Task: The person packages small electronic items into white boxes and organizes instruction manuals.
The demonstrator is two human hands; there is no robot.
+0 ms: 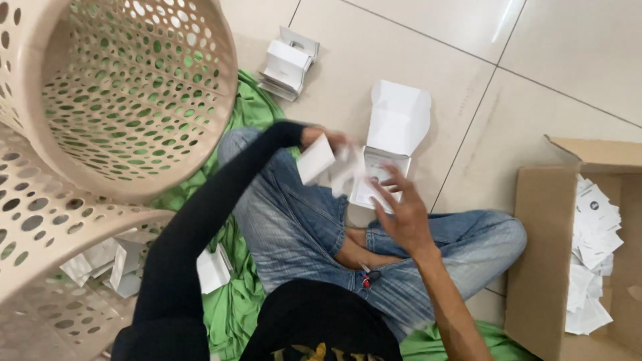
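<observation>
I sit cross-legged on a tiled floor in blue jeans. My left hand (pixel 326 138), in a black sleeve, grips a small white card piece (pixel 314 159) above my knee. My right hand (pixel 400 209) is spread open with its fingers on the edge of an open white box (pixel 394 130) that lies on the floor with its lid flap raised. Between the two hands a white piece is blurred; I cannot tell what it is.
A large beige perforated plastic basket (pixel 127 93) tilts at my left, with white boxes (pixel 120 264) under it on a green cloth (pixel 257 110). More white boxes (pixel 289 61) lie further off. An open brown carton (pixel 545 254) of white leaflets (pixel 592 254) stands at right.
</observation>
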